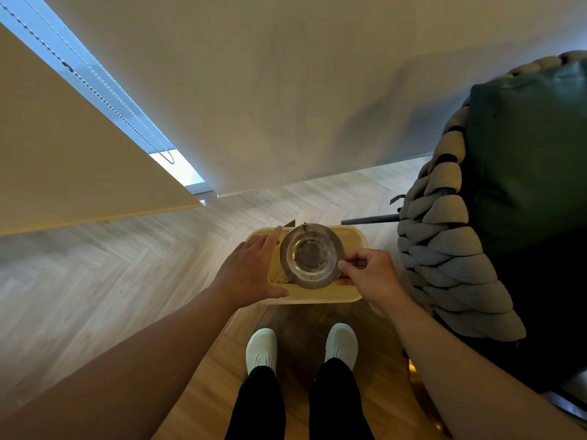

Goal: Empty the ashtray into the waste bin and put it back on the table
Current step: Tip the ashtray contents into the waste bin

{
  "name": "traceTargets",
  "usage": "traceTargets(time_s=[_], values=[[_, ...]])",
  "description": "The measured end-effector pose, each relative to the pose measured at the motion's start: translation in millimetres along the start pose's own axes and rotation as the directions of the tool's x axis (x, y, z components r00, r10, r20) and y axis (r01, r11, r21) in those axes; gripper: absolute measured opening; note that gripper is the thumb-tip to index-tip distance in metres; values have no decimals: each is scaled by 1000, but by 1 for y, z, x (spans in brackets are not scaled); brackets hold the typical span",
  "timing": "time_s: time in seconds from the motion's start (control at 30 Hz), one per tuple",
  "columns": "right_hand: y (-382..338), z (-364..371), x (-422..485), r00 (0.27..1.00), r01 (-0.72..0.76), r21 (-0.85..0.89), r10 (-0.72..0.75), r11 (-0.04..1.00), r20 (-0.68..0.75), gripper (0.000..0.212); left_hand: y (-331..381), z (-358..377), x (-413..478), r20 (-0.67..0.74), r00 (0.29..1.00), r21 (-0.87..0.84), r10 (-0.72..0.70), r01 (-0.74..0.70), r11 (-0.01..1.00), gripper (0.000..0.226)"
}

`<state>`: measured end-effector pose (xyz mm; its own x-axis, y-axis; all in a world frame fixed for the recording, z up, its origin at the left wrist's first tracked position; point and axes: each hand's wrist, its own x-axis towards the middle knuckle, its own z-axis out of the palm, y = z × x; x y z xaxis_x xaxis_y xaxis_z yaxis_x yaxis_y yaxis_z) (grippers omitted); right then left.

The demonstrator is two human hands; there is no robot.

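Note:
A round glass ashtray with a metal rim (312,256) hangs over a pale yellow waste bin (352,296) that stands on the floor in front of my feet. My right hand (370,276) pinches the ashtray's right edge between thumb and fingers. My left hand (252,270) lies flat with fingers apart on the bin's left rim, beside the ashtray. The ashtray's bowl faces up and shows a dark patch and a few specks. Some crumbly brown ash (279,277) lies inside the bin at the left.
A chair with thick braided grey rope and a dark green cushion (460,249) stands close on the right, one dark leg (370,220) reaching toward the bin. A wall with a blind and bead chain (95,90) is ahead. Herringbone wood floor lies to the left.

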<state>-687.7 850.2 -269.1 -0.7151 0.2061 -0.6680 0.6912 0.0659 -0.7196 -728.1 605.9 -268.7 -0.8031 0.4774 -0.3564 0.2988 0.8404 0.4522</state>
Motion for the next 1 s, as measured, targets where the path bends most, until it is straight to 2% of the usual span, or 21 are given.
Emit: traceTargets(time_s=[0.33, 0.47, 0.6, 0.77, 0.9, 1.0], values=[[-4, 2, -3, 997, -23, 16, 22, 1000, 74, 18, 7, 1, -1, 4, 1000, -128, -23, 23, 992, 110], [-5, 2, -4, 993, 26, -10, -24, 1000, 116, 46, 5, 1, -1, -21, 1000, -144, -6, 3, 990, 105], [-8, 1, -3, 982, 118, -196, -85, 974, 169, 62, 4, 0, -2, -29, 1000, -149, -9, 4, 989, 103], [-12, -3, -4, 934, 292, -467, -143, 835, 328, 78, 3, -1, -1, -21, 999, -153, -25, 22, 988, 102], [-10, -3, -6, 916, 315, -577, -81, 754, 394, 105, 3, -2, -2, -19, 1000, -160, -23, 20, 987, 102], [-10, 2, -7, 913, 345, -595, -113, 726, 391, 115, 4, -2, -4, -22, 999, -158, -27, 23, 987, 100]])
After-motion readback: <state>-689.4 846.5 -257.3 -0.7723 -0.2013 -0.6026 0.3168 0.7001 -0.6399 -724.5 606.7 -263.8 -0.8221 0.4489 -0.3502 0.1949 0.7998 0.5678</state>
